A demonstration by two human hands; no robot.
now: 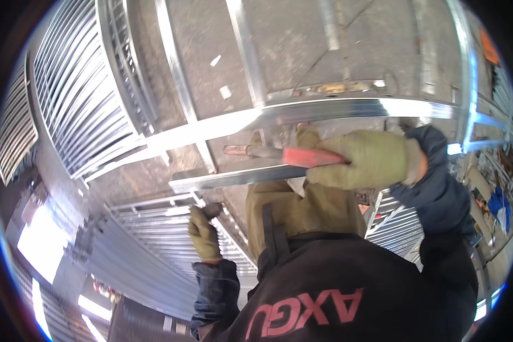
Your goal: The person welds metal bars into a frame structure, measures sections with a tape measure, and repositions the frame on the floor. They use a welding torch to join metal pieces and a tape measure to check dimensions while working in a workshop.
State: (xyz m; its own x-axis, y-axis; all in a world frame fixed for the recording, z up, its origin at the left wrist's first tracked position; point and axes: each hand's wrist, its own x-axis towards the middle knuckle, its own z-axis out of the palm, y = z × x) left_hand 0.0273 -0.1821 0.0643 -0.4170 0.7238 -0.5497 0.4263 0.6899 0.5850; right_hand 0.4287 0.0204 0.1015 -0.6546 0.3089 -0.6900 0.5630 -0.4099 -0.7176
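Note:
My right hand, in an olive work glove, is closed round the red grip of what looks like a welding torch. Its neck runs left to a brownish cylindrical nozzle. Below the torch lies a short metal bar, partly hidden by the torch and my right hand. Lower left, my left hand, gloved with a dark fingertip area, has its fingers curled near the corner of a slatted metal panel. Whatever it holds, if anything, is hidden. A long shiny metal beam crosses beyond both hands.
Crosswise metal bars join the long beam over a grey floor. Slatted metal panels stand at the left. Clutter, including a blue item, lies at the right. Scraps of white paper lie on the floor.

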